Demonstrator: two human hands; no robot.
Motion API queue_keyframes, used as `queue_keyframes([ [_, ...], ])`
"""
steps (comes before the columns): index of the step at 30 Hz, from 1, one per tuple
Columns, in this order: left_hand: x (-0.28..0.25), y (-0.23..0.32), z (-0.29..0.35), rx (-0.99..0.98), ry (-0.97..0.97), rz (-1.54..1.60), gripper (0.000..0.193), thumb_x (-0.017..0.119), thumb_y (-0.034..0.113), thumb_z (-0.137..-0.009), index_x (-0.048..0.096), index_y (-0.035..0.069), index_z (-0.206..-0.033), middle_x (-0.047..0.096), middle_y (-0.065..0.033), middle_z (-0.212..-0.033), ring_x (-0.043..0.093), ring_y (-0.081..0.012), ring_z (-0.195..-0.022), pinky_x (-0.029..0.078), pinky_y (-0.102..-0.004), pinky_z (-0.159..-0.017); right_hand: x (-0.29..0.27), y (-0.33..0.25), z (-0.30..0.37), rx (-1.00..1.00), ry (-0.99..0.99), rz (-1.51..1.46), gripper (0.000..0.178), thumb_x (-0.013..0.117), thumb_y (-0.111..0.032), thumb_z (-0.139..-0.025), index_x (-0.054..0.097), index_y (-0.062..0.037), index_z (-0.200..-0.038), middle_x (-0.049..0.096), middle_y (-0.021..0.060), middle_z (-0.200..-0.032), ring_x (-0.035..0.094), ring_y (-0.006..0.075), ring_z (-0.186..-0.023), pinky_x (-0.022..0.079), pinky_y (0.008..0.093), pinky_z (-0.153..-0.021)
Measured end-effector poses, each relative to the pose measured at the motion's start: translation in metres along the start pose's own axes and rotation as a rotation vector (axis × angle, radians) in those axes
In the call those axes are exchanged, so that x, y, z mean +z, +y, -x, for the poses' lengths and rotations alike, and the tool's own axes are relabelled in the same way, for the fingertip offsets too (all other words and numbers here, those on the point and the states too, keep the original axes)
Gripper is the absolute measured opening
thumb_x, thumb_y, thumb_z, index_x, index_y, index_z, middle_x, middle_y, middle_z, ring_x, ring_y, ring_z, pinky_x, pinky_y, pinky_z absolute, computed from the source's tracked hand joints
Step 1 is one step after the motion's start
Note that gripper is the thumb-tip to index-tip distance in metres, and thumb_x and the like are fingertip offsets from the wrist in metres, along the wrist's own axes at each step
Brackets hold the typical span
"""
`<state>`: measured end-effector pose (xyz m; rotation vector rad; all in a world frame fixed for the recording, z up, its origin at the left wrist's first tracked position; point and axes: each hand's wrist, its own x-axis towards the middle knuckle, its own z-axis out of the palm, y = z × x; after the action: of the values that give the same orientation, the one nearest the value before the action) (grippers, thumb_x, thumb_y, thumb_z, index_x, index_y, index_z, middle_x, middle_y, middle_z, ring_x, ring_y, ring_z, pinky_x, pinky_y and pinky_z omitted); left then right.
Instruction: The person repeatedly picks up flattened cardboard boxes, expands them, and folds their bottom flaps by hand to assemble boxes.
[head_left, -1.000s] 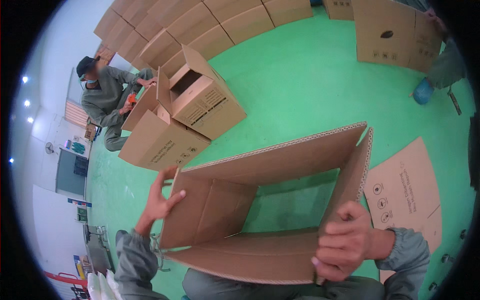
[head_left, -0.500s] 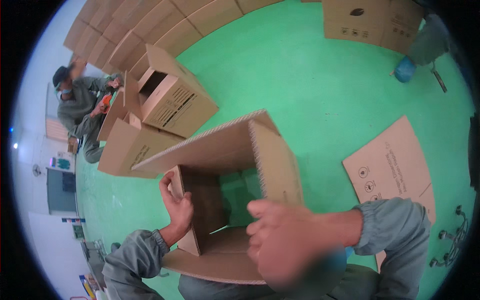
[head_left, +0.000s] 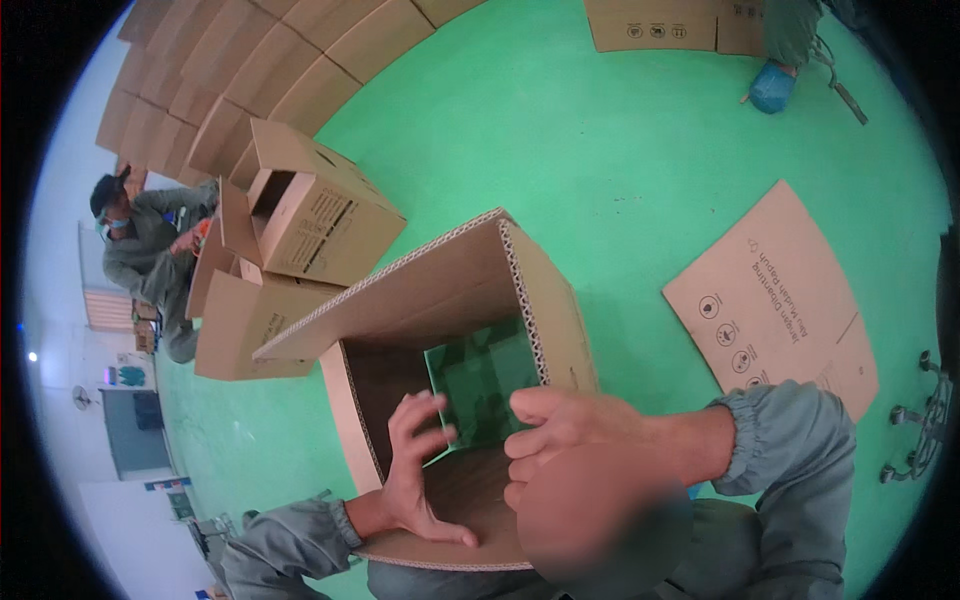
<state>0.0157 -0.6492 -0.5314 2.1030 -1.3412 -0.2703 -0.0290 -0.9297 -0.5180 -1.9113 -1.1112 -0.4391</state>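
Note:
An open cardboard box point(head_left: 440, 300) stands before me, and green floor shows through its bottom. My left hand point(head_left: 415, 480) is over the near left part of the box, fingers spread and curved, thumb lying along the near flap point(head_left: 430, 550); it grips nothing. Folded outward, the left flap point(head_left: 350, 420) slopes away from the opening. My right hand point(head_left: 575, 440) is closed at the box's near right corner, its fingers curled over the right panel point(head_left: 550, 310). A blur covers the lower part of this hand, and the edge under its fingers is hidden.
A flat cardboard sheet point(head_left: 770, 290) lies on the green floor at right, beside a metal frame with casters point(head_left: 920, 420). Two open boxes point(head_left: 330, 220) stand at left near a seated person point(head_left: 150, 250). Stacked cartons point(head_left: 240, 90) line the back; another person's covered foot point(head_left: 772, 88) shows far right.
My left hand has let go of the left flap and moved right and nearer, its fingers opening. The left flap now leans outward. My right hand stays at its corner.

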Motion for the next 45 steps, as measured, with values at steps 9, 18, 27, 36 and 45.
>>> queue_keyframes([
  [9,0.039,-0.008,0.008,0.245,0.301,0.313,0.089,0.084,0.078,-0.043,0.046,0.014,-0.092,0.049,-0.0050,-0.093,0.045,-0.0239,-0.082,0.032,-0.0417,-0.072,0.041,0.000,-0.033,0.099,-0.319,0.006,0.019,0.064,-0.026,-0.067,0.060,-0.0118,-0.056,0.058,0.0036,-0.053,0.056,0.0213,-0.054,0.037,0.0361,-0.067],
  [18,-0.031,-0.020,-0.010,0.568,0.210,-0.320,0.070,0.076,0.075,-0.062,0.050,0.015,-0.087,0.045,-0.0018,-0.084,0.040,-0.0225,-0.075,0.032,-0.0407,-0.070,0.132,0.044,-0.023,0.147,-0.949,0.082,0.017,0.067,-0.028,-0.072,0.072,-0.0117,-0.073,0.069,0.0057,-0.076,0.065,0.0278,-0.067,0.051,0.0419,-0.066],
  [27,0.054,-0.080,-0.036,0.219,0.041,0.395,0.069,0.035,0.062,-0.095,0.050,0.014,-0.143,0.041,-0.0110,-0.153,0.026,-0.0363,-0.147,0.017,-0.0579,-0.116,0.119,0.017,-0.009,0.196,-0.617,-0.069,0.033,0.067,-0.008,-0.070,0.058,-0.0024,-0.102,0.059,0.0170,-0.096,0.062,0.0343,-0.089,0.051,0.0434,-0.076],
  [36,0.075,-0.076,-0.026,0.236,-0.132,0.037,0.054,0.042,0.045,-0.101,0.035,0.028,-0.153,0.025,-0.0003,-0.162,0.015,-0.0290,-0.151,0.007,-0.0591,-0.119,-0.064,0.114,-0.128,0.461,-0.083,0.338,0.042,0.054,-0.030,-0.097,0.056,-0.0012,-0.128,0.059,0.0211,-0.126,0.055,0.0290,-0.121,0.043,0.0407,-0.102],
  [45,0.025,-0.004,-0.028,-0.080,-0.523,0.115,0.053,0.043,0.046,-0.101,0.050,0.010,-0.139,0.046,-0.0157,-0.145,0.041,-0.0342,-0.135,0.027,-0.0557,-0.114,0.035,0.075,-0.030,0.292,-0.563,0.287,0.070,0.040,-0.056,-0.098,0.031,-0.0146,-0.154,0.030,0.0270,-0.154,0.025,0.0385,-0.146,0.014,0.0556,-0.118],
])
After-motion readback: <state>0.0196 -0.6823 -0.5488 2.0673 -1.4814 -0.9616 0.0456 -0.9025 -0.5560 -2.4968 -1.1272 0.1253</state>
